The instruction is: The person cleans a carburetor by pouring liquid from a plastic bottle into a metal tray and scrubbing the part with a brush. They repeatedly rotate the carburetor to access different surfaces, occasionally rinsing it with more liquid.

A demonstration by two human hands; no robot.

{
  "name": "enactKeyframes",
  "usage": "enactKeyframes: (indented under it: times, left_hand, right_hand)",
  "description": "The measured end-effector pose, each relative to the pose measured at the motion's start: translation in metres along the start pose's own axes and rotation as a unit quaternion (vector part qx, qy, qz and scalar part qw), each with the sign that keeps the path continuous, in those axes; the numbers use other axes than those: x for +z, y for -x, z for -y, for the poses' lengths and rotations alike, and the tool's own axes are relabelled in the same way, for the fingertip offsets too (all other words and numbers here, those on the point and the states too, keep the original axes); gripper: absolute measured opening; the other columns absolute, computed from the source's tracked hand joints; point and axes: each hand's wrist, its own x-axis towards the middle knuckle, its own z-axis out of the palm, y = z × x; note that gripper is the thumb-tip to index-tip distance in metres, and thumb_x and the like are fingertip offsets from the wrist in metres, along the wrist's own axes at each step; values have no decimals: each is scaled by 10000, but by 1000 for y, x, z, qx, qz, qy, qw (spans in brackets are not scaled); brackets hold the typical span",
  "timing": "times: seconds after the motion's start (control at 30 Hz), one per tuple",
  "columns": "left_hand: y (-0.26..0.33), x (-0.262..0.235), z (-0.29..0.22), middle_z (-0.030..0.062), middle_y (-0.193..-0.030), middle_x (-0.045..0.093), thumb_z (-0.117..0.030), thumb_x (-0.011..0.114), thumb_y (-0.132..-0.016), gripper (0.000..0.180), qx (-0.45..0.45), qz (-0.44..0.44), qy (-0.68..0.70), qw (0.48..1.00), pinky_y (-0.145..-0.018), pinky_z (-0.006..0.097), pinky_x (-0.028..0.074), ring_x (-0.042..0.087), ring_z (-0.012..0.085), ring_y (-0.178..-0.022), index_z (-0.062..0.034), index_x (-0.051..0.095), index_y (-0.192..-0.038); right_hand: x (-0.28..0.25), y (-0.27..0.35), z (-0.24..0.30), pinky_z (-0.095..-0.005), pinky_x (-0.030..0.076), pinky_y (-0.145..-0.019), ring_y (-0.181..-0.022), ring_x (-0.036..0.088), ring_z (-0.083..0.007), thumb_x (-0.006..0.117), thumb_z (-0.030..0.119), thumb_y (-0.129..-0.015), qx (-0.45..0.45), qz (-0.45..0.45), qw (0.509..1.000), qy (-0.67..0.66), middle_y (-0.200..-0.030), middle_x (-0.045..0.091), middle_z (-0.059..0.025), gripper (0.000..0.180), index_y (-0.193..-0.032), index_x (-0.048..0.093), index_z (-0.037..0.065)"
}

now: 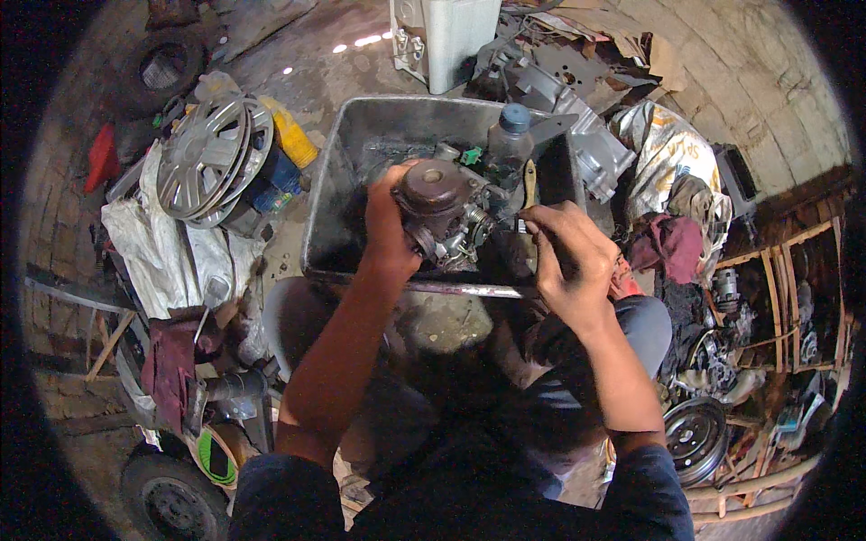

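Observation:
My left hand (pixel 388 225) is closed around the side of a carburetor (pixel 437 194), a metal part with a round brown dome on top and silvery fittings below. It is held over a dark tub (pixel 329 212). My right hand (pixel 575 261) pinches a paintbrush (pixel 529 183) low down, near its metal band. The brush's yellowish handle points up, while its bristles are dark and hard to make out. A clear bottle with a blue cap (pixel 511 135) stands in the tub's far right part. Near it lies a small green piece (pixel 471 156).
Wheel covers (pixel 203 162) and a yellow container (pixel 290 135) are at the left. Behind the tub stands a white box-shaped object (pixel 446 45). A grey metal casing (pixel 586 140), a white sack (pixel 672 153) and a maroon cloth (pixel 672 245) lie at the right. My knees flank the tub's near edge.

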Motion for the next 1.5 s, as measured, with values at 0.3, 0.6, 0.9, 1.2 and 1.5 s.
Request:
enactKeyframes:
  times: [0.3, 0.6, 0.9, 1.2, 1.5]
  left_hand:
    - [-5, -8, 6, 105, -1016, 731, -333, 516, -956, 351, -8, 21, 10, 1000, -861, 389, 591, 728, 229, -925, -45, 674, -1080]
    - [-10, -8, 8, 114, -1004, 737, -286, 513, -947, 338, -15, -39, -4, 999, -838, 380, 598, 737, 234, -888, -22, 693, -1057]
    - [-5, 6, 15, 119, -1000, 740, -268, 516, -944, 338, -24, -137, 31, 990, -833, 373, 592, 737, 236, -885, -13, 709, -1054]
    - [-13, -4, 23, 101, -979, 738, -269, 551, -936, 307, 49, -138, 54, 988, -835, 375, 586, 732, 236, -874, -22, 709, -1028]
    - [-4, 8, 21, 103, -1019, 728, -280, 524, -953, 319, 45, -170, 44, 983, -868, 386, 583, 729, 243, -917, -35, 699, -1060]
  right_hand:
    - [7, 4, 10, -405, 511, -661, -723, 627, -336, 666, -147, -740, -13, -17, 1000, -6, -817, 623, -172, 277, -991, 673, -30]
    - [13, 8, 9, -418, 502, -651, -709, 608, -347, 669, -160, -717, -18, 11, 1000, -10, -800, 592, -178, 328, -1024, 656, -45]
    - [35, 19, 16, -409, 550, -674, -770, 703, -390, 661, -73, -853, 69, -58, 996, -10, -876, 689, -228, 189, -1040, 652, -40]
    - [35, 17, 19, -409, 507, -586, -667, 682, -380, 653, -17, -901, 148, -24, 988, -37, -756, 654, -221, 91, -988, 624, -12]
    - [39, 18, 14, -451, 507, -624, -695, 662, -405, 650, -52, -875, 114, -18, 993, -24, -758, 630, -218, 102, -946, 581, -26]
